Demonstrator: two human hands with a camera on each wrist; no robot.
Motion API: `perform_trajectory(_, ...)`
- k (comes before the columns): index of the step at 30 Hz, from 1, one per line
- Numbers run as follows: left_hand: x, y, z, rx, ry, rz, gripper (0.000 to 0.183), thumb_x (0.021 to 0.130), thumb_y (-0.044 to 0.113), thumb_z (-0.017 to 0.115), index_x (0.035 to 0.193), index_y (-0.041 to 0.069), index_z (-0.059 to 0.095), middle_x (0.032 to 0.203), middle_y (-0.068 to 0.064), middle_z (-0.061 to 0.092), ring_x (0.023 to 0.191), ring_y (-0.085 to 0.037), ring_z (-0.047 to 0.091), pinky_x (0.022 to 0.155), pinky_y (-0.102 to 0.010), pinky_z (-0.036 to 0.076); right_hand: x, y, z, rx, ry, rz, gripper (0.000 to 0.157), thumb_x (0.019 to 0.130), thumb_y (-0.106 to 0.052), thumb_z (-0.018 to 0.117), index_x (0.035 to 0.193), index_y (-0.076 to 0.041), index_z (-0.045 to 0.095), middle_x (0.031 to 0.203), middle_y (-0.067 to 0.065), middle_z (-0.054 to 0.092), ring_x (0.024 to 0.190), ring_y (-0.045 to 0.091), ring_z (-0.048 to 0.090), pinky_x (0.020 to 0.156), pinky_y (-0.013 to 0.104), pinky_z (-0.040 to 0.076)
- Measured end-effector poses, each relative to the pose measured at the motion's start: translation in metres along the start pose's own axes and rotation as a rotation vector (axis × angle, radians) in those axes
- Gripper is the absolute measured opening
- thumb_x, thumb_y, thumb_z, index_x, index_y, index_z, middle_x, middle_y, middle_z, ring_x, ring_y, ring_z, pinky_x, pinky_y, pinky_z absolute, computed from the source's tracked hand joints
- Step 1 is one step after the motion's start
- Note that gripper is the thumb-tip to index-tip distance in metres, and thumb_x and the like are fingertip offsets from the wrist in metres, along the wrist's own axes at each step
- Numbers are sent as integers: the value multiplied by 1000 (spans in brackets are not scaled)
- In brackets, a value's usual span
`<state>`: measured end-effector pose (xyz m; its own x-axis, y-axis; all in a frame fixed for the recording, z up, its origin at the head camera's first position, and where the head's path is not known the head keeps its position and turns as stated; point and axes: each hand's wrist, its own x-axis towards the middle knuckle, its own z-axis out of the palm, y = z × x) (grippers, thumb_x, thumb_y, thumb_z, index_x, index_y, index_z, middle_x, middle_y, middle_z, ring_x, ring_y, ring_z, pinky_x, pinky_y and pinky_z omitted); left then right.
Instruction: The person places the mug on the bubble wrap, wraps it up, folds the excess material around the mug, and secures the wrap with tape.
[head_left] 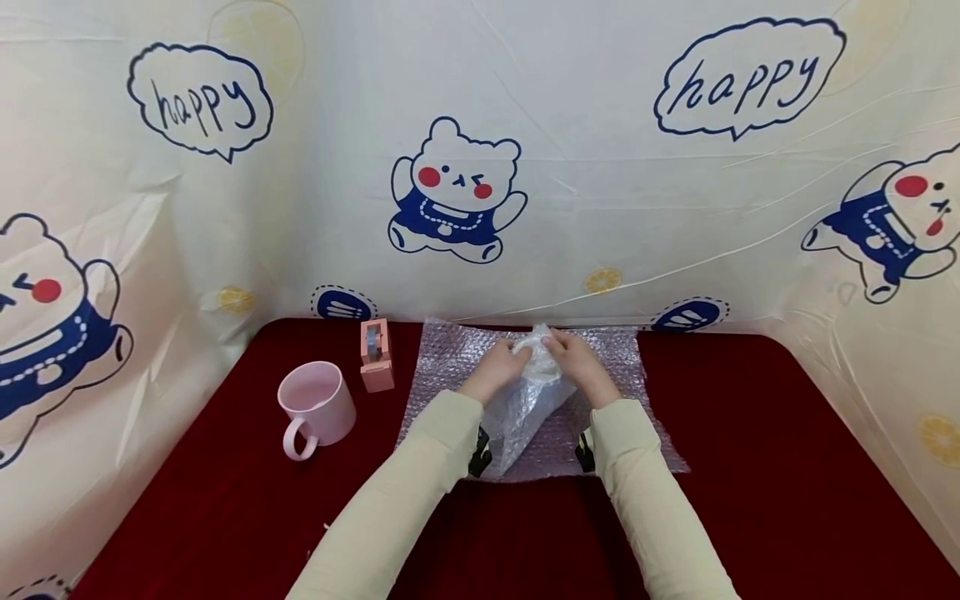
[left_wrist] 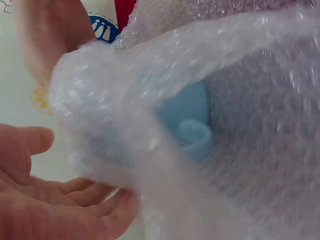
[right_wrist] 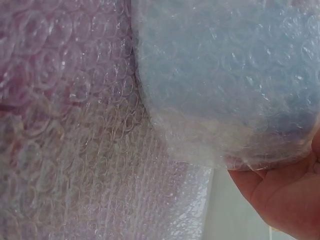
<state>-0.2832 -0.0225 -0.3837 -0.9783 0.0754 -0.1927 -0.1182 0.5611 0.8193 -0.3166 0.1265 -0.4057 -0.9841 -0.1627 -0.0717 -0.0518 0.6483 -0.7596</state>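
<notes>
Transparent bubble wrap [head_left: 450, 367] lies spread on the dark red table [head_left: 765, 467], reaching the middle of its far edge, with part of it folded up over a light-blue object [left_wrist: 187, 107]. The object, which shows a curled, handle-like part, sits inside the fold near that far edge. Left hand [head_left: 491, 368]: fingers extended and slightly parted, touching the underside of the fold, the thumb apart from it. Right hand [head_left: 581, 365]: against the opposite side of the fold; its fingertips are hidden, so whether they pinch the film cannot be told. Toward the table's left edge, a pink mug [head_left: 330, 408] stands upright, handle toward the near left corner. A pink tape dispenser [head_left: 377, 367] stands between mug and wrap, close to the far edge. Behind: a white printed curtain [head_left: 600, 208].
</notes>
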Motion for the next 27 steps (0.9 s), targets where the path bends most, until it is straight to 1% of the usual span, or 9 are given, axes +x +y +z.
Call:
perform_trajectory(2, -3, 2, -5, 31, -44, -8, 62, 100, 32, 42, 144, -9, 29, 148, -28, 36, 136, -41, 37, 113, -49, 32, 0, 0, -1, -3, 8, 1, 51, 103, -25, 39, 144, 5, 34, 146, 28, 38, 136, 44, 36, 114, 51, 28)
perform_trajectory(6, -12, 0, -18, 68, -119, -26, 60, 96, 28, 45, 142, -9, 33, 146, -27, 40, 133, -41, 42, 109, -50, 37, 0, 1, -1, -23, 12, -11, 50, 103, -26, 39, 143, 5, 35, 146, 28, 38, 136, 44, 36, 114, 51, 28)
perform_trajectory(10, -24, -6, -31, 195, -228, -22, 56, 95, 27, 45, 138, -8, 41, 142, -25, 46, 129, -39, 46, 107, -49, 40, -1, 1, 0, -31, 20, -5, 51, 103, -26, 39, 143, 4, 35, 145, 28, 38, 135, 45, 36, 114, 51, 28)
perform_trajectory(13, -30, -13, -36, 292, -277, -16, 55, 96, 27, 45, 138, -7, 42, 142, -24, 46, 131, -39, 45, 108, -48, 39, -2, 1, 0, -29, 28, -2, 50, 103, -26, 40, 143, 4, 36, 145, 28, 39, 136, 44, 36, 114, 51, 28)
perform_trajectory(17, -34, -28, -37, 289, -288, -16, 52, 92, 21, 52, 134, -8, 46, 138, -25, 49, 127, -39, 49, 105, -48, 42, -2, 2, 1, -21, 29, -11, 50, 103, -25, 39, 143, 5, 36, 145, 28, 39, 136, 44, 36, 114, 51, 28)
perform_trajectory(20, -36, -40, -34, 247, -262, 1, 51, 88, 16, 59, 131, -8, 49, 136, -24, 52, 123, -38, 52, 102, -47, 45, -1, 4, 1, -19, 28, -18, 50, 103, -25, 39, 143, 6, 36, 145, 28, 39, 136, 44, 36, 114, 50, 28)
perform_trajectory(23, -36, -49, -31, 191, -236, -2, 54, 85, 15, 63, 131, -9, 48, 135, -26, 52, 121, -39, 53, 100, -47, 46, 0, 5, 1, -19, 33, -26, 50, 103, -25, 40, 142, 6, 36, 145, 28, 40, 135, 44, 36, 114, 50, 29)
perform_trajectory(25, -37, -53, -30, 153, -232, -27, 57, 86, 18, 66, 131, -11, 46, 134, -27, 52, 121, -40, 52, 100, -47, 46, 0, 5, 2, -21, 33, -37, 50, 103, -24, 40, 142, 6, 36, 144, 29, 40, 134, 45, 37, 114, 51, 30)
perform_trajectory(27, -37, -57, -30, 150, -246, -68, 58, 88, 23, 66, 131, -11, 46, 134, -27, 51, 121, -41, 52, 100, -48, 45, -1, 4, 3, -25, 34, -46, 49, 103, -24, 39, 142, 6, 37, 143, 30, 41, 133, 45, 39, 113, 51, 31)
